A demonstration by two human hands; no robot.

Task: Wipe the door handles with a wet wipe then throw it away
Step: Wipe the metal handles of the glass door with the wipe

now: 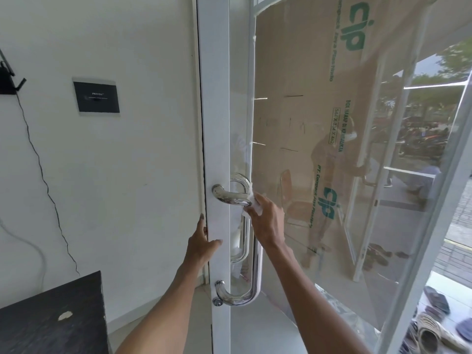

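Both forearms come up from the bottom edge. A dark tabletop (38,328) fills the lower left corner, with a white chip in its surface. Sandals (429,333) lie on the floor at lower right, outside the glass.

The left hand (203,242) grips the white door frame (217,111) at its left edge, between the handle's two mounts. The thumb is on the front face and the fingers are wrapped round the edge.

The right hand (267,221) clutches the wet wipe (258,208), fingers curled over it. It presses the wipe to the upper bend of the chrome door handle (255,264), where the top arm turns down into the vertical bar. Both handle mounts sit on the frame's front face, and the bar stands just off the frame's right edge. A second handle (244,238) shows through the glass on the far side, close behind the first.

The glass door panel (293,315) stands ajar. Behind it is brown cardboard (306,98) printed with green letters. Reflections of a person, trees and parked vehicles run across the right of the glass.

On the white wall (127,175) left of the frame are a black plate (96,97) and a thin black cable (43,180) running downward.
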